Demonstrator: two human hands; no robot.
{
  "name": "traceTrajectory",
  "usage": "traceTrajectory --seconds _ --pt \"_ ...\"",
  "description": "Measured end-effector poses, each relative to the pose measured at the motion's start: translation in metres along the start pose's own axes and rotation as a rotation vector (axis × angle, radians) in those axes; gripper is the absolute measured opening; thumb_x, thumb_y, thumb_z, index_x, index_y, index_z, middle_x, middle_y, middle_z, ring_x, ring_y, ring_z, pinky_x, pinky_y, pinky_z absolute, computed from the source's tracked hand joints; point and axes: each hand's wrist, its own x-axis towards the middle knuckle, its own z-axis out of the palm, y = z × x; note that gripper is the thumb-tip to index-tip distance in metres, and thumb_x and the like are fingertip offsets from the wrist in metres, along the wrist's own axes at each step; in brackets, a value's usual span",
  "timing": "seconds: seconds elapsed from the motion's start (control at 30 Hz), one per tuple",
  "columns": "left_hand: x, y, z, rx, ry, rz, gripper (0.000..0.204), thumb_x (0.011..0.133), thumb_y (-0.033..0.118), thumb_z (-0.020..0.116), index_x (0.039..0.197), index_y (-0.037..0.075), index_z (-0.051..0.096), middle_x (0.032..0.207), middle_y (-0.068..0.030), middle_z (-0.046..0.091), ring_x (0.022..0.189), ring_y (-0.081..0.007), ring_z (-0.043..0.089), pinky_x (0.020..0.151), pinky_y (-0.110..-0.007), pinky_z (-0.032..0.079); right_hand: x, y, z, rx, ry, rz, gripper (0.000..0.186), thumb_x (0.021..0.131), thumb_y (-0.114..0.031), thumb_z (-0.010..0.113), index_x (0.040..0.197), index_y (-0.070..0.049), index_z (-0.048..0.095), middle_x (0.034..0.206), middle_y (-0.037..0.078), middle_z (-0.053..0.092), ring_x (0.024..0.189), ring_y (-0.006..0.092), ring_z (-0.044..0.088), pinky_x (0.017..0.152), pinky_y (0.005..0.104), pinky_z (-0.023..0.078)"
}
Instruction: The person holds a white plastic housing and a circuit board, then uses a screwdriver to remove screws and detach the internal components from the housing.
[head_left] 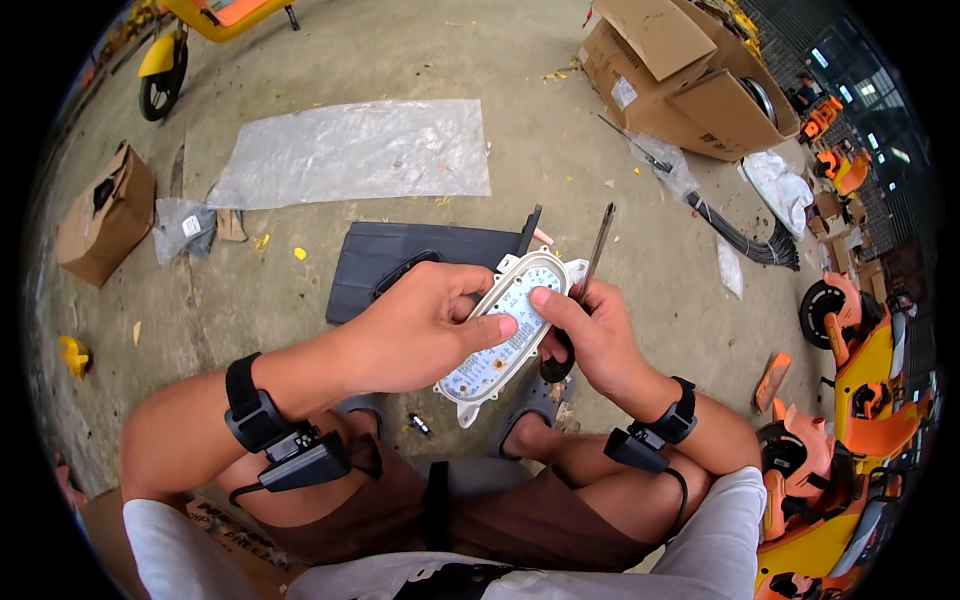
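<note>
My left hand [435,330] grips the near side of an elongated white housing [465,408] holding a light-blue circuit board [482,372], its thumb pressed on the board. At the other side, my right hand [592,335] rests its thumb on the board and also holds a long, thin metal tool [601,232], perhaps a screwdriver, with its dark handle partly hidden behind the fingers. A dark flat panel [360,270] lies on the floor beyond my hands. A small black-and-silver part [419,425] lies between my feet.
Cardboard boxes stand left [105,220] and back right [730,120]. A plastic sheet [345,150], bags and a black cable bundle [750,240] lie on the floor [530,90]. Yellow-orange scooters line the right [865,430]; another [160,60] is back left. A distant person [805,93] is at upper right.
</note>
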Motion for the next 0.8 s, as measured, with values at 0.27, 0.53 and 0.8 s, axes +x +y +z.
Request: traceTrajectory --seconds 0.27,0.53,0.8 --pt "0.002 0.001 0.000 -0.018 -0.008 0.014 0.026 0.096 0.012 0.058 0.115 -0.005 0.055 0.094 -0.0089 0.069 0.081 -0.0097 0.065 0.069 -0.025 0.052 -0.001 -0.004 0.002 0.039 0.043 0.025 0.024 0.090 -0.025 0.066 0.089 -0.002 0.064 0.064 -0.001 0.057 0.048 0.0043 0.048 0.044 0.0208 0.038" --pt "0.011 0.002 0.001 -0.128 0.030 -0.021 0.031 0.096 0.016 0.059 0.118 -0.005 0.053 0.094 -0.0111 0.069 0.079 -0.0127 0.067 0.068 -0.026 0.054 0.007 0.001 -0.002 0.139 0.047 0.048 0.028 0.090 -0.029 0.067 0.087 -0.002 0.061 0.064 -0.001 0.056 0.047 0.0044 0.047 0.044 0.0208 0.038" --pt "0.026 0.002 -0.002 -0.109 0.089 -0.035 0.032 0.093 0.015 0.063 0.116 -0.006 0.054 0.092 -0.0119 0.070 0.076 -0.0125 0.068 0.065 -0.026 0.055 0.009 0.001 -0.007 0.109 0.018 0.088 0.031 0.087 -0.029 0.071 0.097 -0.001 0.061 0.073 -0.001 0.059 0.049 0.0035 0.047 0.045 0.0199 0.038"
